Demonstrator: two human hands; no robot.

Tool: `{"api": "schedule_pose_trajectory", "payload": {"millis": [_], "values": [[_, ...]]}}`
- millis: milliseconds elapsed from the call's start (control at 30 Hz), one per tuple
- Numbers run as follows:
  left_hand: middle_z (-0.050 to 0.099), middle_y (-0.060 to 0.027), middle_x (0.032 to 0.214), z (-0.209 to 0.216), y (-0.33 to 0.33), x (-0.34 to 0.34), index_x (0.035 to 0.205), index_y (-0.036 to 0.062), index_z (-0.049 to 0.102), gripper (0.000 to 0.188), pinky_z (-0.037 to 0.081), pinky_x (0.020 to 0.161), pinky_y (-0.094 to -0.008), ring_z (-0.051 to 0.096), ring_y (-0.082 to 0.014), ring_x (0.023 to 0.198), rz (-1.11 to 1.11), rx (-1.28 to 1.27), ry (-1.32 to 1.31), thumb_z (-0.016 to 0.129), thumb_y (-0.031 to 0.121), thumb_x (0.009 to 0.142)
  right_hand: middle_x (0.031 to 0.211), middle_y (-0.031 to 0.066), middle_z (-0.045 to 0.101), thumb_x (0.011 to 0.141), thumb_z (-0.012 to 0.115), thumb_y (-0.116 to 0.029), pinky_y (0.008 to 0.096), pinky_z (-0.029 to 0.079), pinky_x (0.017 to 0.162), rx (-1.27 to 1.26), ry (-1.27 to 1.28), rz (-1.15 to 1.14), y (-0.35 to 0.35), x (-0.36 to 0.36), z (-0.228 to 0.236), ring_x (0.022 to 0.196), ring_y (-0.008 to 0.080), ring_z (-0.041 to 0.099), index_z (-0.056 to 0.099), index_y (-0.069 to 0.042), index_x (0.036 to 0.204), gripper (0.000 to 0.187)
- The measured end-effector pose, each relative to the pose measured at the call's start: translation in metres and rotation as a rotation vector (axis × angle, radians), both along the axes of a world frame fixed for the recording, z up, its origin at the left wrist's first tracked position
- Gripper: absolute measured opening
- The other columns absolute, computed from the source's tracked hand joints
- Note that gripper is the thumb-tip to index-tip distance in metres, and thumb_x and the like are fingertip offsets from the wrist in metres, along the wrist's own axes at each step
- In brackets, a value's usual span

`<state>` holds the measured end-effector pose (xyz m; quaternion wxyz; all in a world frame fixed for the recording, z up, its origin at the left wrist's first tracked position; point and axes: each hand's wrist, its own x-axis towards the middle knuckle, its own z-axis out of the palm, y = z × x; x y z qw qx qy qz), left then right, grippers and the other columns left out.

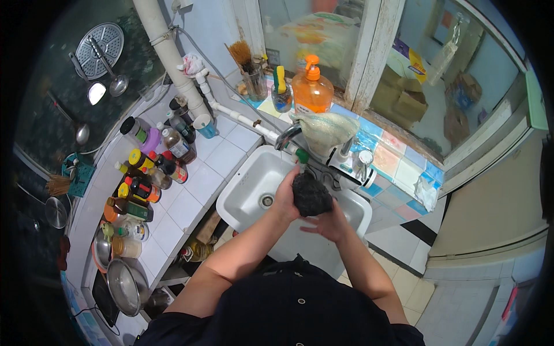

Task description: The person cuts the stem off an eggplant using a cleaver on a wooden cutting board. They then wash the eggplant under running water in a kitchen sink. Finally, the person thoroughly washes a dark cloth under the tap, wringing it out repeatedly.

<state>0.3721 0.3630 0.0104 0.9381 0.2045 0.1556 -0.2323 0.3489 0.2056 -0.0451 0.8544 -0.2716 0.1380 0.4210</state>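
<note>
Over the white sink [249,190] I hold a dark, wet wad of cloth or scrubber [311,195] under the faucet spout [288,137]. My left hand [285,196] grips its left side. Below it, my right hand [326,225] cups the wad from beneath, fingers partly spread. The sink drain [266,200] shows to the left of my hands.
Several sauce bottles [151,173] crowd the white tiled counter [199,173] on the left, with metal bowls [124,282] nearer me. An orange soap dispenser [312,89] and a cup of brushes [254,78] stand on the window sill. A pale rag [326,130] hangs over the tap.
</note>
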Motion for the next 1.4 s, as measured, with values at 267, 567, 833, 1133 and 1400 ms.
{"api": "schedule_pose_trajectory", "payload": {"millis": [267,567,833,1133,1400], "values": [[0.061,-0.0085,0.094,-0.048,0.028,0.001,0.1,0.0064,0.056,0.049,0.048,0.081,-0.0364,0.06,-0.0214,0.087,-0.096,0.431,0.067,0.044,0.052,0.087,0.109,0.0035,0.054,0.085,0.056,-0.03,0.0331,0.041,0.086,-0.458,-0.63,-0.198,-0.012,0.018,0.001,0.102,0.0193,0.053,0.055,-0.014,0.111,0.03],[0.061,-0.0081,0.093,-0.119,0.017,0.033,0.096,0.0082,0.056,0.039,0.049,0.072,-0.0361,0.06,-0.0214,0.08,-0.378,-0.334,-0.202,0.05,0.046,0.087,0.077,0.0058,0.053,0.062,0.071,-0.02,0.0398,0.039,0.071,-1.193,-1.897,-0.05,0.055,-0.029,0.061,0.077,0.0288,0.051,0.056,-0.013,0.077,0.023],[0.061,-0.0083,0.092,-0.075,-0.021,0.005,0.094,0.0113,0.056,0.026,0.048,0.08,-0.04,0.059,-0.0247,0.086,0.043,-0.101,0.038,0.041,0.032,0.089,0.075,0.0138,0.059,0.074,0.067,-0.018,0.0375,0.045,0.064,-1.474,-1.466,-0.582,0.045,0.01,0.049,0.072,0.0337,0.057,0.056,-0.005,0.074,0.017],[0.061,-0.0086,0.083,-0.026,-0.005,0.015,0.089,0.0071,0.055,0.024,0.049,0.077,-0.0364,0.06,-0.0234,0.08,0.011,0.09,-0.064,0.046,0.028,0.084,0.112,0.0063,0.055,0.086,0.054,-0.041,0.0366,0.044,0.081,-0.271,-0.319,-0.169,-0.011,0.013,-0.037,0.099,0.0201,0.054,0.046,-0.014,0.125,0.048],[0.055,-0.0054,0.09,-0.035,0.006,0.02,0.099,0.0076,0.05,0.021,0.042,0.083,-0.0286,0.053,-0.0163,0.088,-0.321,0.512,-0.443,0.051,0.023,0.084,0.111,0.0069,0.053,0.087,0.053,-0.042,0.0416,0.047,0.083,-0.041,-0.087,-0.048,-0.012,0.012,-0.022,0.097,0.0198,0.054,0.045,-0.013,0.118,0.043]]}}
